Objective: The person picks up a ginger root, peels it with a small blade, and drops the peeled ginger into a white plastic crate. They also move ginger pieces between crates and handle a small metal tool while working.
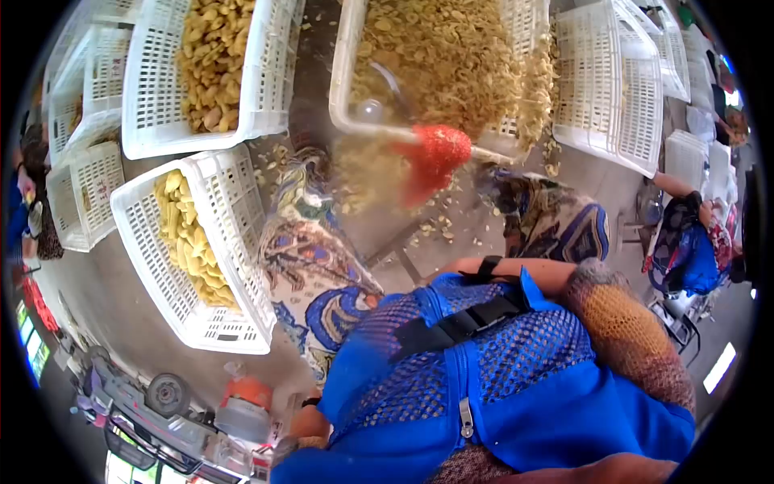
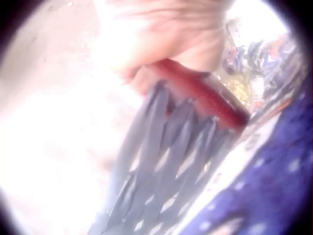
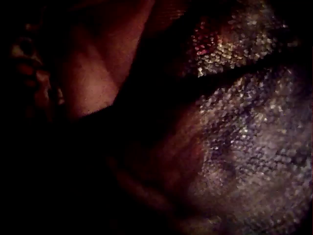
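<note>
Floor (image 1: 121, 323) blurred; left hand (image 2: 161, 34) overexposed; right-wrist view dark, hands unreadable.

In my left grip (image 2: 161, 34) sits a red-rimmed object (image 2: 200, 93), dark mesh (image 2: 166, 147) hanging loosely below it.

Grey concrete floor (image 1: 121, 315), littered with pale yellow scraps near centre. White perforated plastic crates (image 1: 210, 242) stood across it, several holding yellow pieces; empty crates (image 1: 621, 81) stacked at right. Daylight was strong. Other seated people lined both edges.
</note>
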